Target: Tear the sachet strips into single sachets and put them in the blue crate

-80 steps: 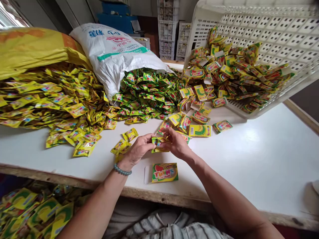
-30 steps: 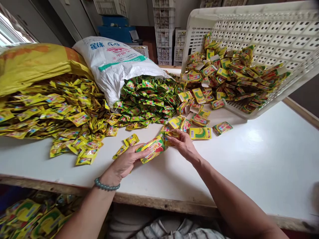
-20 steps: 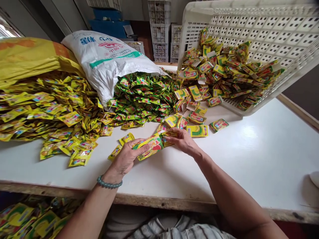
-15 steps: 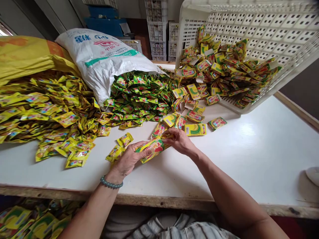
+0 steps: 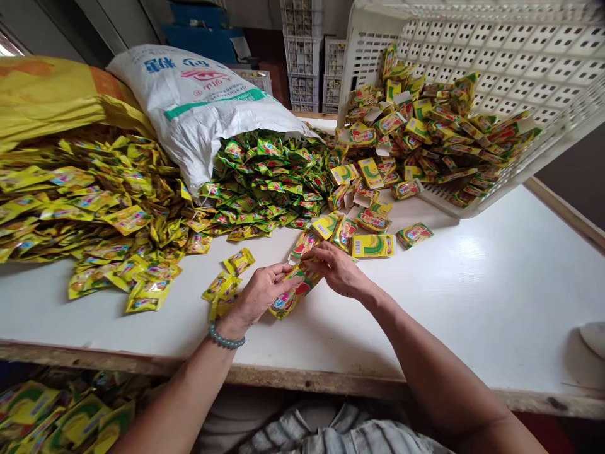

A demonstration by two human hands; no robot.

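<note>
A small printed candy box [image 5: 287,301] in yellow, red and green lies slanted between my hands, just above the white table. My left hand [image 5: 265,291], with a beaded bracelet at the wrist, grips its side between thumb and fingers. My right hand [image 5: 334,268] has its fingers closed over the box's upper end; the fingertips partly hide that end. Several yellow sachets [image 5: 222,287] lie by my left hand. Beyond my right hand are more boxes, among them a yellow one [image 5: 373,245] lying flat.
Yellow sachets [image 5: 118,221] spill from a yellow sack [image 5: 61,94] at left. Green sachets [image 5: 269,183] spill from a white woven sack [image 5: 198,107]. A tipped white plastic basket [image 5: 477,57] full of boxes stands at right. Stacked crates [image 5: 302,57] are behind; the table's wooden edge [image 5: 321,380] is in front.
My left hand has shifted slightly right along the box, and the box's lower end has swung down to a steeper slant. My right hand stays at the upper end. The view has shifted slightly.
</note>
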